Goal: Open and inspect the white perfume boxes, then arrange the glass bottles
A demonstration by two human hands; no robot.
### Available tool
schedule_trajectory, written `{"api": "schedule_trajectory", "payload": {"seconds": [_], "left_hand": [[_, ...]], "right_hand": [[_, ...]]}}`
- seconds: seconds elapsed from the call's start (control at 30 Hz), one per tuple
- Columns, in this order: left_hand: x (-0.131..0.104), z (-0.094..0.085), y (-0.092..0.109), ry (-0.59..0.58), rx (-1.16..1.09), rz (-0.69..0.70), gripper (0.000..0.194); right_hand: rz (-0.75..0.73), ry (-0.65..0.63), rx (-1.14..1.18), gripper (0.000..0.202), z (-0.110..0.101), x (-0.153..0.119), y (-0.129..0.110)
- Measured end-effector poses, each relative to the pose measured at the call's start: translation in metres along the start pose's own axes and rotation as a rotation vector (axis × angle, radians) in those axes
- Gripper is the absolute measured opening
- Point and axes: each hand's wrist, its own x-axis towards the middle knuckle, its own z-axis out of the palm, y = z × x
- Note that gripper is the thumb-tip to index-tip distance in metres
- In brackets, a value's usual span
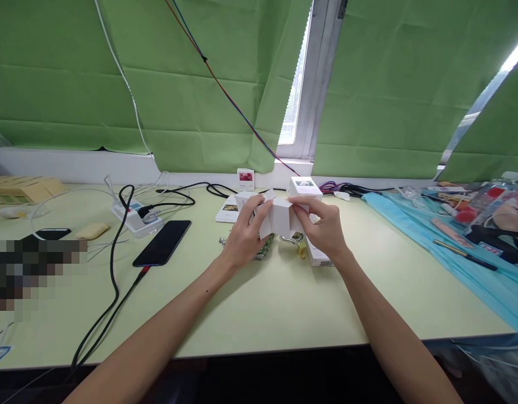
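Note:
Between my two hands is a white cardboard box (280, 217), its flaps partly unfolded, lifted over the table. My left hand (247, 231) grips its left side with bent fingers. At its right edge my right hand (322, 223) pinches the card between thumb and fingers. Under and behind the box lie small metal and glass-like items, partly hidden, along with a small yellow-gold piece (301, 249). Beside my right wrist a white printed box (318, 255) lies on the table. Just behind stand another white box (305, 186) and a flat white pack with a picture (227, 209).
A black phone (162, 243) with a charging cable lies at left, near a white power strip (137, 217) and tangled cords. A small picture box (245, 178) stands by the wall. At right, a blue sheet (435, 247) carries a pen, a bottle and clutter.

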Motion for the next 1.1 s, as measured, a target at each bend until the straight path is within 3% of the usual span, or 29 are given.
{"api": "schedule_trajectory", "payload": {"seconds": [1.1], "left_hand": [[0.0022,-0.0003,0.0036,-0.022,-0.018,0.015,0.077]], "right_hand": [[0.004,-0.017,-0.033,0.022,0.0008,-0.0021,-0.0017]]}}
